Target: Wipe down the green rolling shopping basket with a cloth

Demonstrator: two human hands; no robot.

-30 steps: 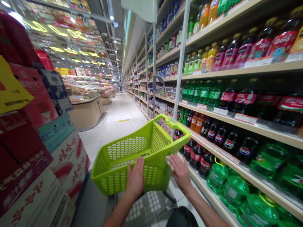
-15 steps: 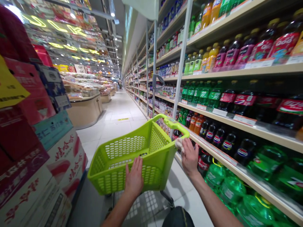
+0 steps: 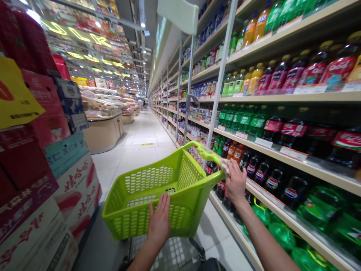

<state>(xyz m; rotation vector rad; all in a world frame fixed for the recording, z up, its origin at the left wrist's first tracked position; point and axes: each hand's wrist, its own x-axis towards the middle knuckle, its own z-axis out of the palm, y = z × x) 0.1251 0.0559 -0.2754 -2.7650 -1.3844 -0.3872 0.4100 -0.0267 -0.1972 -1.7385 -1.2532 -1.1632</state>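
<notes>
A lime-green plastic shopping basket (image 3: 146, 188) sits tilted on a trolley frame in front of me. My left hand (image 3: 159, 222) lies flat with fingers stretched out against the basket's near wall. My right hand (image 3: 235, 180) is closed on a small whitish cloth (image 3: 225, 164) and presses it against the right end of the basket's handle (image 3: 207, 152).
Shelves of soft-drink bottles (image 3: 282, 128) run along the right. Stacked red and white cartons (image 3: 42, 158) stand at the left. A tiled aisle (image 3: 141, 143) runs ahead past rounded display counters (image 3: 103, 131). A perforated grey trolley platform (image 3: 169, 254) lies under the basket.
My right hand has risen with the cloth from the basket's lower right side up to the handle's end. My left hand has stayed on the near wall.
</notes>
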